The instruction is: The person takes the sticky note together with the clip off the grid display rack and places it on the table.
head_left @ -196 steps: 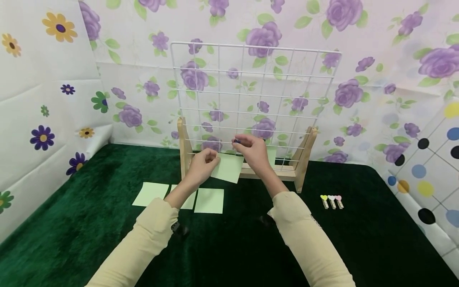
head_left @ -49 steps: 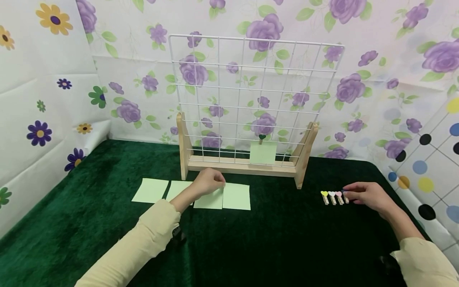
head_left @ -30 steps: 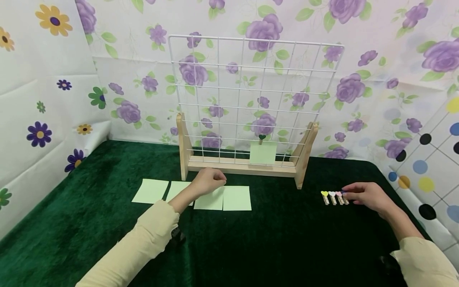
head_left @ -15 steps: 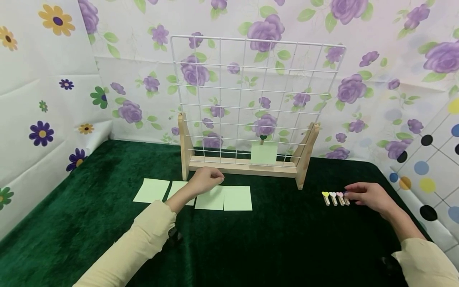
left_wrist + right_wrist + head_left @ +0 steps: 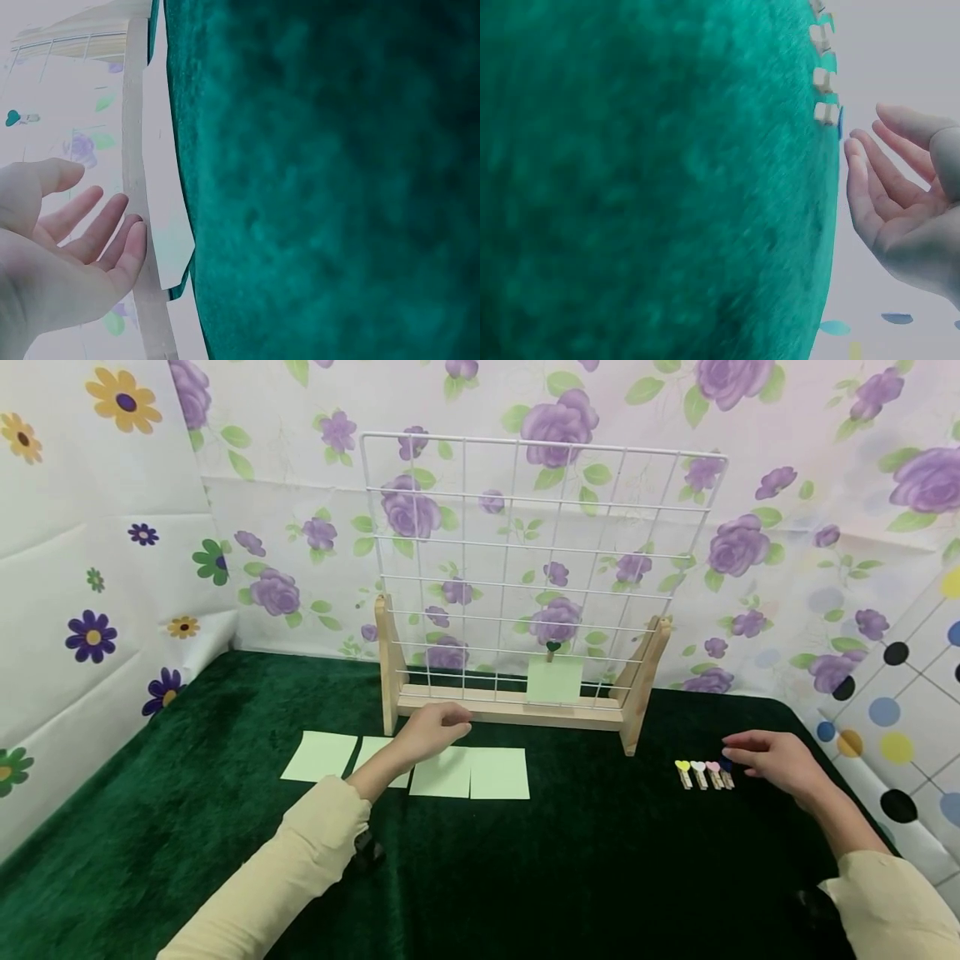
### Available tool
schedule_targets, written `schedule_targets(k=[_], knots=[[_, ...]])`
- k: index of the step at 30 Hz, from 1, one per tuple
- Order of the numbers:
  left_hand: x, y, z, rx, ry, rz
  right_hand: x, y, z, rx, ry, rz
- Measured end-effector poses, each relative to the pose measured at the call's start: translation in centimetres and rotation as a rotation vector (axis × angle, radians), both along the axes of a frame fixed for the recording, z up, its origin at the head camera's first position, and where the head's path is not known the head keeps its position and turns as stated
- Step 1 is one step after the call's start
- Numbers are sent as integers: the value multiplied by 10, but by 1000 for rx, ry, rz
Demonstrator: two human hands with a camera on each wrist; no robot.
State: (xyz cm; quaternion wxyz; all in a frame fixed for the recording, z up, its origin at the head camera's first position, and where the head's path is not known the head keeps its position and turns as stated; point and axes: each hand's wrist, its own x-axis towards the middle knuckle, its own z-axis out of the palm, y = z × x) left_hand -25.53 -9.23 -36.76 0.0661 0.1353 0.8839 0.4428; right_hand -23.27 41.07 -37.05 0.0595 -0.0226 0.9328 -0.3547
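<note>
A row of four small heart-topped wooden clips (image 5: 704, 774) lies on the green velvet cloth (image 5: 570, 877), the dark blue one at its right end just beside the person's right hand (image 5: 772, 763). That hand hovers with fingers relaxed and loosely spread, holding nothing (the right wrist view shows the palm bare). The left hand (image 5: 432, 735) rests over four pale green sticky notes (image 5: 498, 773) laid side by side, its fingers loose and gripping nothing that shows. Behind stands a white wire grid (image 5: 540, 560) in a wooden stand (image 5: 510, 712), where one note (image 5: 554, 680) already hangs from a dark heart clip (image 5: 552, 648). The clips lie tightly packed, so a reach for one could well knock its neighbours askew; the left hand's weight might also shift the loose notes.
</note>
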Motion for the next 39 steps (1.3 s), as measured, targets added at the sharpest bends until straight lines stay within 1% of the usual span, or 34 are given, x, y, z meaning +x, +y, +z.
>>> schedule_targets(k=[4,8,13,19,26,32,39], knots=[[-2,1,0,23,-3,3,0,-10,6,7,57,-11],[-2,4,0,45,-11,16,1,-21,12,3,86,-7],[-3,12,2,100,-28,36,3,-36,16,-28,116,25],[-1,23,8,159,-41,44,6,-57,22,-66,133,78],[-2,36,9,193,-36,38,8,-85,31,-62,156,129],[-3,47,12,238,-43,33,5,-111,36,-95,169,154],[-8,60,14,306,-45,42,-4,-142,44,-102,255,160]])
